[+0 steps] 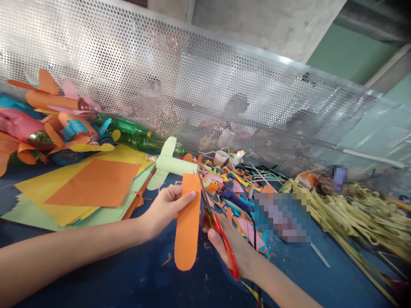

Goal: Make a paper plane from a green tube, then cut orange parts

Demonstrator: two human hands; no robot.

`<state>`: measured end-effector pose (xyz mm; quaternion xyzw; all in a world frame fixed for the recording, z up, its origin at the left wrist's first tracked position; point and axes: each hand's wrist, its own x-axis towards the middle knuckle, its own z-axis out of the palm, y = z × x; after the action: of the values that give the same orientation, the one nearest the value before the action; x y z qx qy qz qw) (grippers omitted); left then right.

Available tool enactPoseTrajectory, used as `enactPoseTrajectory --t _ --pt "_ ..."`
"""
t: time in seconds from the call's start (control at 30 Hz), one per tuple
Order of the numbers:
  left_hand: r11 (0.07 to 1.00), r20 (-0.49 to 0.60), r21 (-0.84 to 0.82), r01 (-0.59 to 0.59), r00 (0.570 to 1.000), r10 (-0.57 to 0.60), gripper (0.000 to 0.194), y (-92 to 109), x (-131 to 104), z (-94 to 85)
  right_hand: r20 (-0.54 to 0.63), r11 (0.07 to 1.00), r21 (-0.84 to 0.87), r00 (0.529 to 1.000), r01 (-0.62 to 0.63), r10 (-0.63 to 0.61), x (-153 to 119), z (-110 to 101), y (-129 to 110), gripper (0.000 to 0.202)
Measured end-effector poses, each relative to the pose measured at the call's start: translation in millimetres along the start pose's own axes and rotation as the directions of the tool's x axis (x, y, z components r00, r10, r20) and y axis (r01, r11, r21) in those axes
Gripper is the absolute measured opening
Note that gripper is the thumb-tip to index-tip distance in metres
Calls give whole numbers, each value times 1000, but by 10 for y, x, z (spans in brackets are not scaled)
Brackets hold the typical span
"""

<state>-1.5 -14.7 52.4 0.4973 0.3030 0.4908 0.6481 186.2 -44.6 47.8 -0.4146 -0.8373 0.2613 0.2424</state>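
Note:
My left hand [171,205] pinches an orange paper strip [187,233] between thumb and fingers near its upper end. The strip's lower end is rounded, and its top looks straight with square corners. Red-handled scissors [221,233] are gripped in my right hand [221,244], their blades parted and pointing up beside the strip's top right corner. Just behind the strip lies a bottle wrapped in pale green paper [176,164], with rounded paper fins sticking out. Some fingers of my right hand are hidden behind the scissors.
Stacked coloured paper sheets [93,184] lie at left, below paper-finned bottles [64,124]. Paper scraps [247,231] and a blue glue gun [236,197] with a black cord are at right. Long yellowish dried strips [353,218] lie far right. A perforated metal panel [192,85] bounds the table's back.

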Motion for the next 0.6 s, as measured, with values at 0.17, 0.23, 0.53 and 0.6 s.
enactPoseTrajectory --t 0.17,0.23,0.53,0.6 --pt "1000 -39 20 19 999 -19 25 -18 -6 3 28 999 41 999 20 -21 16 7 -10 38" --pt "1000 -45 16 26 999 -26 25 -13 -7 10 27 999 37 999 25 -26 19 5 -15 39" --pt "1000 -63 16 22 998 -21 23 -12 -26 39 1 999 23 1000 22 -23 20 20 -14 34" --pt "1000 -34 11 20 999 -20 22 -14 -30 40 -8 1000 -10 1000 14 -14 19 24 -2 34"
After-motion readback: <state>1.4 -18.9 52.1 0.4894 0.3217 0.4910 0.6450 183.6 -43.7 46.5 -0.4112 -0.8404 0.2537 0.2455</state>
